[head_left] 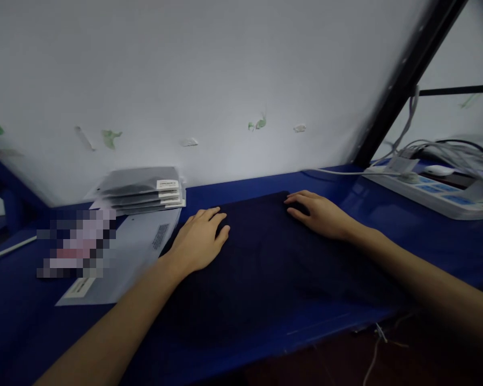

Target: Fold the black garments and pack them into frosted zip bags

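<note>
A dark, nearly black piece of cloth (257, 257) lies spread over the blue table. My left hand (199, 238) rests palm down on its left part, fingers stretched out and thumb apart. Near the cloth's far right corner, my right hand (316, 213) lies on it with the fingers slightly bent and spread. Neither hand grips anything that I can see. Just left of my left hand is a flat translucent plastic bag (132, 246) with printed text and a white label. The cloth's exact kind is too dark to make out.
A stack of labelled plastic bags (140, 185) stands against the white wall (233, 80). Left of it lies a pixelated object (80, 241) beside a white cable. At the right are a white power strip (438, 193) with tangled cables and a dark slanted post (402, 91).
</note>
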